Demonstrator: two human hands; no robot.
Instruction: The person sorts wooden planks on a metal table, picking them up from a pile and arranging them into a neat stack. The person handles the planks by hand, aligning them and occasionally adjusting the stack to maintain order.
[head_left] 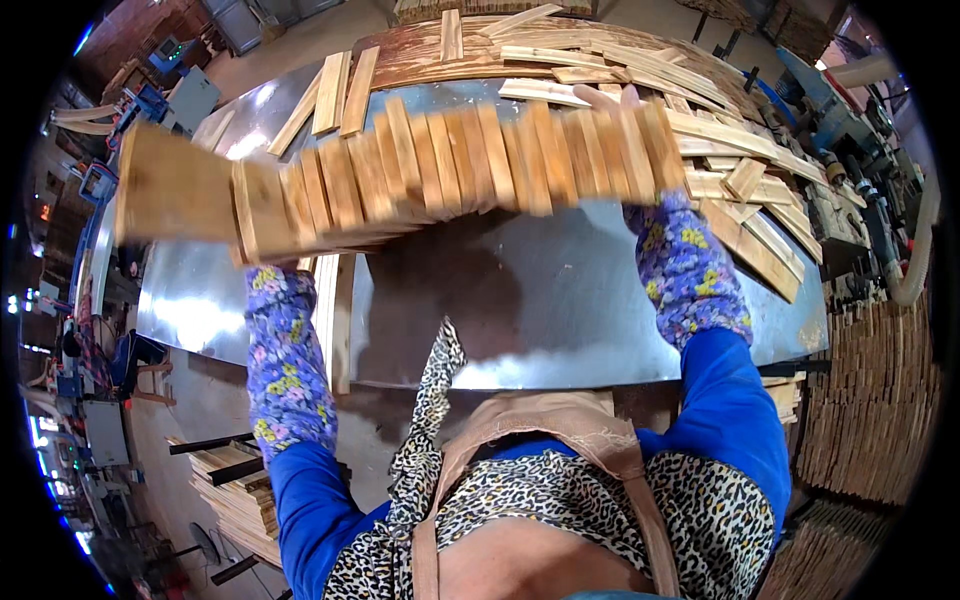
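Note:
A long row of short wooden slats (450,165), pressed side by side on edge, hangs in the air above a shiny metal table (560,300). I hold it between both arms. My right hand (612,97) presses against the row's right end, with only its fingertips showing over the wood. My left hand is hidden behind the row's left end, where the blurred slats fan out wider. Only its flowered sleeve cover (285,360) shows, reaching up under the wood. A matching flowered sleeve cover (690,270) is on my right forearm.
Loose slats (600,60) lie heaped along the table's far and right sides. Two long slats (335,310) lie on the table under the row. Stacked slats (880,400) stand at the right and more (235,500) at the lower left. A machine (850,130) is at the far right.

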